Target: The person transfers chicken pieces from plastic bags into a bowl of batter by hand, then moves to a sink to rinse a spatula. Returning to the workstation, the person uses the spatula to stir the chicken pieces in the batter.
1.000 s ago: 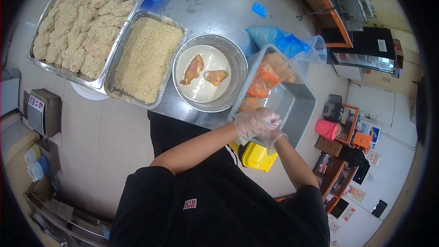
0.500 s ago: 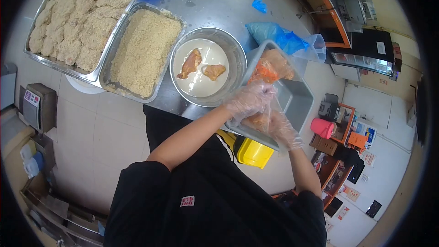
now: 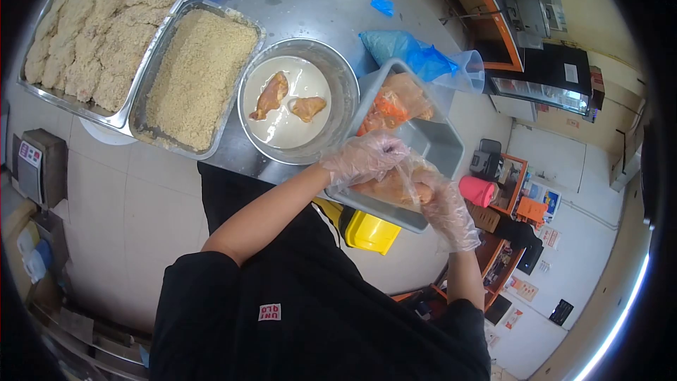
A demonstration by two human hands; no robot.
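Note:
Over the near end of a grey plastic tub, both gloved hands grip a clear plastic bag of raw chicken pieces. My left hand is closed, its fingers pinching the bag's upper part. My right hand is wrapped round the bag's right side. Another bag with orange-tinted contents lies at the far end of the tub. To the left stands a round metal bowl of whitish liquid, in which two chicken pieces sit apart.
Left of the bowl are a metal tray of breading crumbs and a larger tray of coated pieces. A blue plastic bag and a clear plastic container lie beyond the tub. A yellow bin stands below the table edge.
The view has shifted, so the table things appear farther left. My right hand has drawn slightly away from my left, and more of the chicken in the bag shows between them.

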